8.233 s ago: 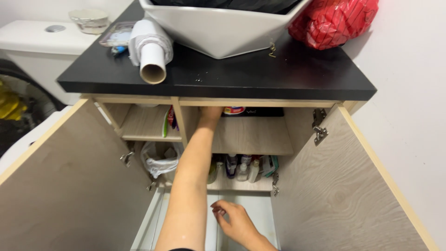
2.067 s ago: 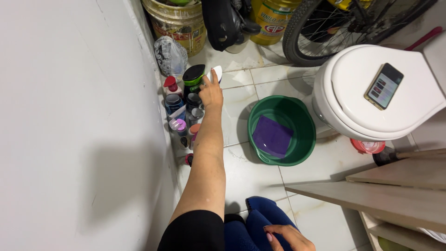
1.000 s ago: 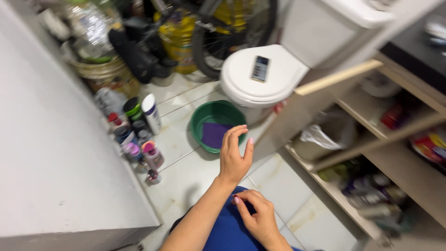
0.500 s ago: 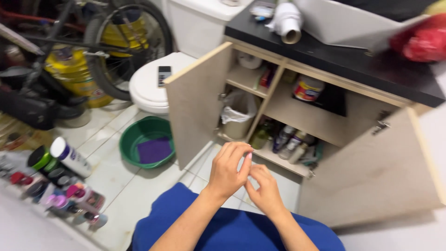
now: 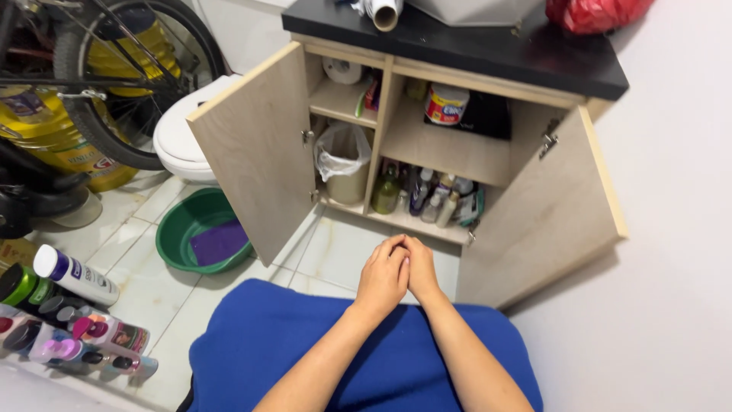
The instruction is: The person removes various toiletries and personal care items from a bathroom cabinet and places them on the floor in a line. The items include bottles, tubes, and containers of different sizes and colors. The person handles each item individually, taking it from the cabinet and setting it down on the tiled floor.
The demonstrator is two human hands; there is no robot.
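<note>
Head view: left hand [image 5: 383, 276] and right hand [image 5: 421, 268] pressed together, fingers closed, holding nothing, over blue cloth [image 5: 305, 343]. Open cabinet [image 5: 259, 145] beyond; bottles [image 5: 431, 198] on far lower shelf. Judgement: part hands before reaching.

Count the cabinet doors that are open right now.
2. The left door swings out toward the toilet; the right door swings out toward the wall. None seems hidden.

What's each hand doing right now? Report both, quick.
Left hand: empty, pressed against the right one.
Right hand: empty, clasped with the left.
</note>
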